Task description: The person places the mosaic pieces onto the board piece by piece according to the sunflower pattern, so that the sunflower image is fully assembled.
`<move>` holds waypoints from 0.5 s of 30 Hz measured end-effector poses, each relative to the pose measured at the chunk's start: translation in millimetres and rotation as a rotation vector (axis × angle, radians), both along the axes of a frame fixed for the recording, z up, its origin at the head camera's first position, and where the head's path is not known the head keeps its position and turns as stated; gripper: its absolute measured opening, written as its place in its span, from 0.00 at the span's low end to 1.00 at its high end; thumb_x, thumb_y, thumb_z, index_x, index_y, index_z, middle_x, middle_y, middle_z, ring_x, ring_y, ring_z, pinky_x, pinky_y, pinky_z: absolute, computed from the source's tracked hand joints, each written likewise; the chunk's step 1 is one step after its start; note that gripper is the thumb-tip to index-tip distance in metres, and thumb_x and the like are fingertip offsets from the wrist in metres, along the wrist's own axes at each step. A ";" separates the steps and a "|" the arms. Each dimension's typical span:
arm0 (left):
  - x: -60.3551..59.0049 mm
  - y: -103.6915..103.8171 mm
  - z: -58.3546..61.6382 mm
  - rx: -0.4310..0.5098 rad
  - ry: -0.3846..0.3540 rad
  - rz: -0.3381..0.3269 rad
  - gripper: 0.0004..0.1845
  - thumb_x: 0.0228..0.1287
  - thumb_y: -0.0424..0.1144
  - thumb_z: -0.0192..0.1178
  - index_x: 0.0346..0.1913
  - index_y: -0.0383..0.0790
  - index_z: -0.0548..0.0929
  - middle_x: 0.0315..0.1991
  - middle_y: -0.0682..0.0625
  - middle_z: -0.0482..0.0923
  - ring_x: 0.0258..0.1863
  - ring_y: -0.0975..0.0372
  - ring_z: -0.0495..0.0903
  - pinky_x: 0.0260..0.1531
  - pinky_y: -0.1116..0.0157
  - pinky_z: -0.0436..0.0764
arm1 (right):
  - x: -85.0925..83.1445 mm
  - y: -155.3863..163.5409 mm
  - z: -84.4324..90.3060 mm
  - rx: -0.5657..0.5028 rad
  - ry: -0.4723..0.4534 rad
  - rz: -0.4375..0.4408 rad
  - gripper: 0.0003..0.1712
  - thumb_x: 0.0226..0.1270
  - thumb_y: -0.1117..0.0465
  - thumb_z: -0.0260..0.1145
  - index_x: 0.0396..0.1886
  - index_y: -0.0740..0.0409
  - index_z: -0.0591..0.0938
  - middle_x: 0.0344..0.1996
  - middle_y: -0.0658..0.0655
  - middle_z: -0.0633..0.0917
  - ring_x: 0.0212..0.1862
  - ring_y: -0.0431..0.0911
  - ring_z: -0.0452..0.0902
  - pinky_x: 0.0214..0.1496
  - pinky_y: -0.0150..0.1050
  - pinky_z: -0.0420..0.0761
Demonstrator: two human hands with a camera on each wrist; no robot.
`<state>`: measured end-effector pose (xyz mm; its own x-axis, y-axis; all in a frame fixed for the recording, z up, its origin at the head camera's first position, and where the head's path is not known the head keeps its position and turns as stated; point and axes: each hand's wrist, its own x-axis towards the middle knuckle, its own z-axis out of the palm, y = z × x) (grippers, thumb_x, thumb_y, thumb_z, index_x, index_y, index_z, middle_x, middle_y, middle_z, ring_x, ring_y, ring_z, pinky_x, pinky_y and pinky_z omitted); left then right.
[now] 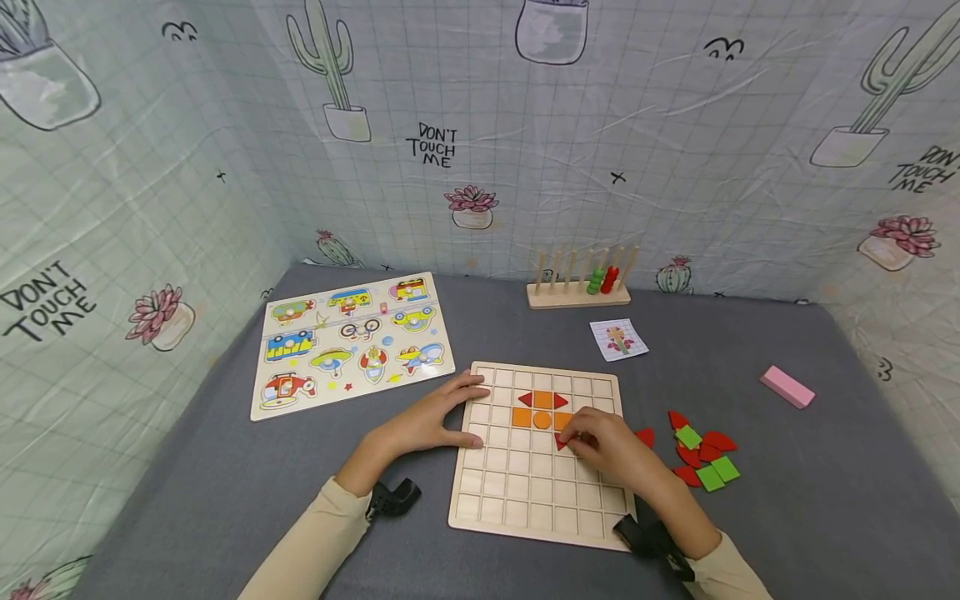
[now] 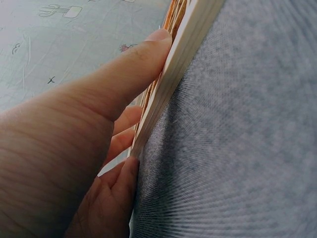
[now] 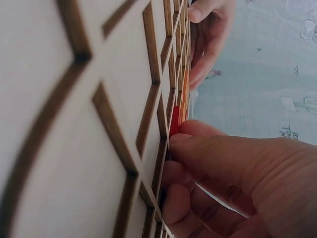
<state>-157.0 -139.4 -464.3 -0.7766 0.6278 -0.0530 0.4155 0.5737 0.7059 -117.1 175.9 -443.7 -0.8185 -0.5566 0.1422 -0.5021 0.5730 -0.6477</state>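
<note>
A wooden grid board lies on the grey table. My left hand rests on its left edge, fingers spread; in the left wrist view the thumb lies along the board's rim. With thumb and forefinger, my right hand pinches a small red piece at a cell below the right orange square. The right wrist view shows that red piece at the board's surface. An orange circle lies among orange squares, with two red pieces flanking the upper orange square.
Right of the board lie loose red pieces and green squares. Farther off are a pink block, a pattern card and a peg stand with green and red beads. A vehicle puzzle board lies left.
</note>
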 end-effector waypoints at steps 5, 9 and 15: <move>0.6 0.6 -0.1 0.002 -0.016 0.001 0.41 0.56 0.52 0.71 0.71 0.45 0.69 0.76 0.49 0.54 0.77 0.53 0.47 0.70 0.49 0.58 | 0.6 1.3 -0.4 -0.012 -0.007 0.015 0.06 0.60 0.73 0.69 0.32 0.58 0.85 0.32 0.55 0.83 0.32 0.36 0.72 0.34 0.31 0.77; 0.5 0.2 0.0 0.002 -0.020 0.005 0.40 0.56 0.52 0.71 0.71 0.45 0.69 0.76 0.49 0.54 0.77 0.53 0.47 0.70 0.48 0.58 | -0.5 5.0 0.9 -0.022 0.016 0.043 0.05 0.60 0.71 0.70 0.32 0.58 0.85 0.32 0.52 0.83 0.31 0.36 0.72 0.33 0.31 0.77; 0.0 -0.2 0.5 0.002 -0.021 0.008 0.41 0.56 0.52 0.71 0.71 0.45 0.69 0.76 0.49 0.54 0.77 0.53 0.47 0.70 0.48 0.58 | -5.1 17.8 10.6 0.031 0.000 -0.018 0.04 0.59 0.69 0.71 0.33 0.57 0.85 0.29 0.47 0.80 0.29 0.35 0.71 0.30 0.30 0.76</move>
<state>-157.0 -139.6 -463.8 -0.7802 0.6219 -0.0682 0.3963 0.5756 0.7152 -122.2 193.7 -433.1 -0.8282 -0.5462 0.1254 -0.4919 0.6015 -0.6294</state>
